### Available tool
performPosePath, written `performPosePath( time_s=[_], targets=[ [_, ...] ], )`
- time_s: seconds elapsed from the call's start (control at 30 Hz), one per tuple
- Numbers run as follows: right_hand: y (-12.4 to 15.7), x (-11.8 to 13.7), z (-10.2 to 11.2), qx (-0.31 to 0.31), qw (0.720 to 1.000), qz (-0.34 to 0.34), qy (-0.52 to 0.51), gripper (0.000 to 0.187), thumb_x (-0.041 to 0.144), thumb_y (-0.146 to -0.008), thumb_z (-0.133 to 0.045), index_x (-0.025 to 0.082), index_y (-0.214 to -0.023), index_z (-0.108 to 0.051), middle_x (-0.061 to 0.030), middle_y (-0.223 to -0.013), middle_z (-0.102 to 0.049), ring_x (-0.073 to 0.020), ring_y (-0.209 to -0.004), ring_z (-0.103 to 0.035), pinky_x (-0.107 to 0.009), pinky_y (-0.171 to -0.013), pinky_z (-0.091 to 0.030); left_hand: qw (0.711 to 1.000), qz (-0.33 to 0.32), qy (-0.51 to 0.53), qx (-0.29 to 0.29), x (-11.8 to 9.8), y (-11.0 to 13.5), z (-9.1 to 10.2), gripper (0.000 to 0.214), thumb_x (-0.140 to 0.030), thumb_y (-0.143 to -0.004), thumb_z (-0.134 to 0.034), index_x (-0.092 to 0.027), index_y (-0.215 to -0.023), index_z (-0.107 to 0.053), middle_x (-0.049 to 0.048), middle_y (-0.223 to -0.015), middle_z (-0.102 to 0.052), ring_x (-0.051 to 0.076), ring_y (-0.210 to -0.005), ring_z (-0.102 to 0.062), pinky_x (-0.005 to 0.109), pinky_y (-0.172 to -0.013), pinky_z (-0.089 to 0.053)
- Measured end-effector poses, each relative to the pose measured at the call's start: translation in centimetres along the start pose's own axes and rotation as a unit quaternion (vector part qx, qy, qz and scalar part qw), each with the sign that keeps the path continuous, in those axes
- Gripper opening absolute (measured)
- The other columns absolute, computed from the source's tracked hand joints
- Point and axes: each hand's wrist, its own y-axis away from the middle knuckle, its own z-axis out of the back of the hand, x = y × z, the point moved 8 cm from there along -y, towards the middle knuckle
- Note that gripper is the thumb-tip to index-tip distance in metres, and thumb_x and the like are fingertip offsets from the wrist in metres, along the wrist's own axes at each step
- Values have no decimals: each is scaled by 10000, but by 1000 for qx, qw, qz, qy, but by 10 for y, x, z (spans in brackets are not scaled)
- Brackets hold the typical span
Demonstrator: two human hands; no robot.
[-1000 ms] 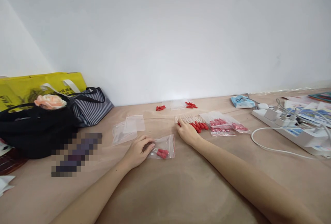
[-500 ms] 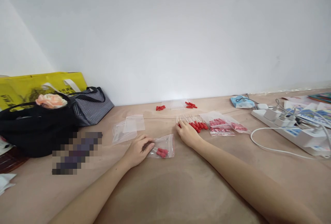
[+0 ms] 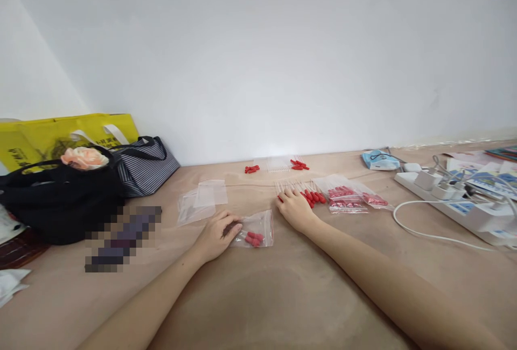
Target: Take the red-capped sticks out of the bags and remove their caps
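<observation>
My left hand [image 3: 219, 235] rests on the table with curled fingers, thumb and fingers closed on the left end of a clear zip bag [image 3: 264, 221]. Inside that bag lie a few red-tipped sticks [image 3: 254, 239], their pale stems running towards my fingers. Palm down, my right hand [image 3: 295, 210] lies over the left part of a row of loose red-tipped sticks [image 3: 317, 197]. Its fingers are slightly apart and touch the sticks; whether one is pinched beneath is hidden. Filled zip bags [image 3: 342, 199] lie just right of the row.
Flat clear bags [image 3: 210, 196] lie beyond my left hand. Near the wall are small red-tipped piles [image 3: 299, 165]. A power strip [image 3: 456, 204] with a looping white cable and a blue mask [image 3: 379, 160] are at right. Black [image 3: 60, 199] and striped bags [image 3: 143, 169] stand left.
My right hand has shifted very slightly among the red-tipped sticks. My left hand and the zip bag stay in place; the whole view has drifted a few pixels.
</observation>
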Motion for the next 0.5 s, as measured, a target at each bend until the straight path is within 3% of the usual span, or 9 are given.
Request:
performPosePath(
  time_s=[0.13, 0.3, 0.4, 0.5],
  targets=[
    [3, -3, 3, -9, 1000, -19, -5, 218, 101, -812, -400, 100, -927, -586, -127, -857, -595, -240, -835, -472, -339, -670, -320, 1000, 0, -2, -6, -1, 1, 2, 266, -344, -841, -391, -207, -933, -600, 32, -904, -598, 160, -848, -554, 294, -777, -441],
    [16, -9, 10, -51, 996, -57, -42, 234, 189, -819, -431, 117, -1006, -553, -118, -943, -577, -235, -882, -458, -352, -730, -306, 1000, -18, 0, -6, -6, 7, 4, 300, -365, -826, -425, -201, -1032, -569, 55, -1100, -574, 185, -1026, -515, 326, -892, -411],
    [31, -13, 19, -109, 982, -76, -136, 189, 217, -803, -455, 151, -928, -581, -91, -924, -570, -208, -862, -461, -333, -737, -315, 999, -25, 7, 28, -8, 8, -2, 344, -381, -824, -429, -221, -1107, -539, 48, -1190, -537, 194, -1112, -470, 362, -955, -371],
    [45, -10, 24, -129, 951, -68, -272, 133, 207, -786, -477, 166, -802, -603, -53, -795, -561, -159, -757, -473, -288, -704, -347, 998, -16, 16, 56, -9, 8, -8, 362, -392, -831, -412, -233, -1135, -528, 37, -1221, -519, 188, -1139, -454, 371, -974, -355]
  ],
)
